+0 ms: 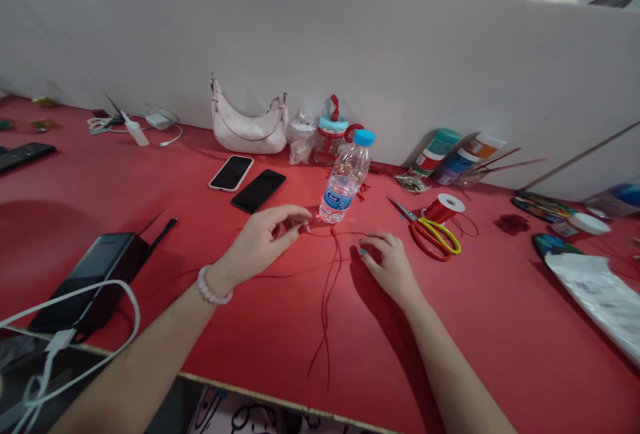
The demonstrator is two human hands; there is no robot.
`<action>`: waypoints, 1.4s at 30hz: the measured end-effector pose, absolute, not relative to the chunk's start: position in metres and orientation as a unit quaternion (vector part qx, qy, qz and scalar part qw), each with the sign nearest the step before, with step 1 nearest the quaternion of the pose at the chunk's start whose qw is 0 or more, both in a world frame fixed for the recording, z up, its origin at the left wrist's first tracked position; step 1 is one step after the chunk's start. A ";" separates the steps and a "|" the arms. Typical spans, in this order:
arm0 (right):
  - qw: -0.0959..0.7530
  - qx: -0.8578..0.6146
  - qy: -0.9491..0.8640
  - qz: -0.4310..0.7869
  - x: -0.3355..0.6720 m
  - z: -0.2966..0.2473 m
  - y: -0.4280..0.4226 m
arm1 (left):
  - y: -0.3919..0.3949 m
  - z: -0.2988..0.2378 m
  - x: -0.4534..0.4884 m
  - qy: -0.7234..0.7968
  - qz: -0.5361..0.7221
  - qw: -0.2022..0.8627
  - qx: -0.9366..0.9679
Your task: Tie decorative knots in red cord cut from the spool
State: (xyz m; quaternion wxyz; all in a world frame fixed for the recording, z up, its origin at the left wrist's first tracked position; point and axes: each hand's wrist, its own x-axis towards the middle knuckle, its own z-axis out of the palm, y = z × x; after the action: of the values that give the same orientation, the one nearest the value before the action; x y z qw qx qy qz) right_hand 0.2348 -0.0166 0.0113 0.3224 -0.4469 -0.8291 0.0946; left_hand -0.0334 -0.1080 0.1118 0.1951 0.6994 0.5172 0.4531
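A thin red cord [326, 294] lies on the red table, with a small knot near the base of a water bottle [341, 187]. Strands run sideways from the knot to both hands, and loose ends trail toward the table's front edge. My left hand [263, 241], wearing a pale pink bead bracelet [213, 287], is closed with thumb and fingers pinching the left strand. To the right of the knot, my right hand [390, 264] has its fingers curled and its fingertips on the other strand. The exact grip there is partly hidden.
Scissors [433, 234] and a red thread spool [445, 206] lie right of the bottle. Two phones [259, 190], a white handbag [247, 124] and a lidded cup [330, 141] stand behind. A black power bank [95, 274] with a white cable sits left; paint bottles [435, 153] lean against the partition.
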 end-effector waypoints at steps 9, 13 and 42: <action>0.259 -0.361 -0.879 0.175 0.223 0.036 -0.035 | -0.103 0.062 -0.036 0.527 0.288 0.268 0.753; 0.200 -0.290 -0.915 0.196 0.217 0.043 -0.044 | -0.103 0.063 -0.037 0.527 0.268 0.264 0.762; 0.194 -0.293 -0.898 0.265 0.208 0.049 -0.054 | -0.109 0.063 -0.032 0.516 0.203 0.164 0.816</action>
State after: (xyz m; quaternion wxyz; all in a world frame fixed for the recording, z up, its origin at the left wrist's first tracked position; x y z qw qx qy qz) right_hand 0.2084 -0.0536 0.0489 0.1942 -0.2932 -0.8979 0.2645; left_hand -0.0316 -0.1091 0.0626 0.1640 0.8159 0.5159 0.2032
